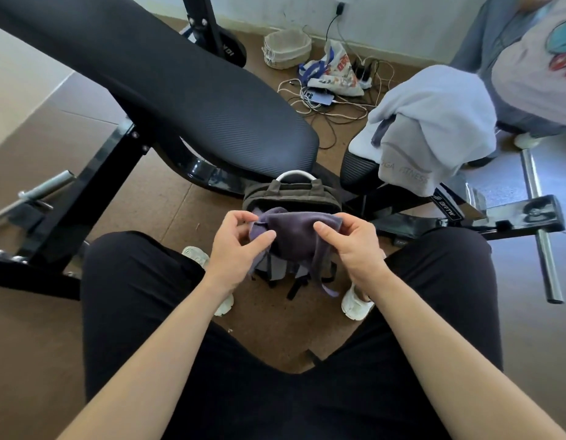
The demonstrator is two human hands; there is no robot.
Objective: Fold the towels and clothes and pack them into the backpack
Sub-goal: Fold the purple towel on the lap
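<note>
A dark purple cloth [296,231] is bunched between both hands, right above the open top of an olive backpack [291,193] that stands on the floor between my feet. My left hand [240,242] pinches the cloth's left edge. My right hand [351,241] pinches its right edge, and a strip of the cloth hangs down below it. On the small black seat pad at the right lies a pile of a light grey towel [408,166] and a pale blue towel [440,103].
A long black bench pad [167,87] slants across the upper left, with its black steel frame [68,201] around it. A second person [529,65] stands at the upper right. Cables, a phone, a printed bag [335,71] and a cream basket [286,49] lie on the floor behind.
</note>
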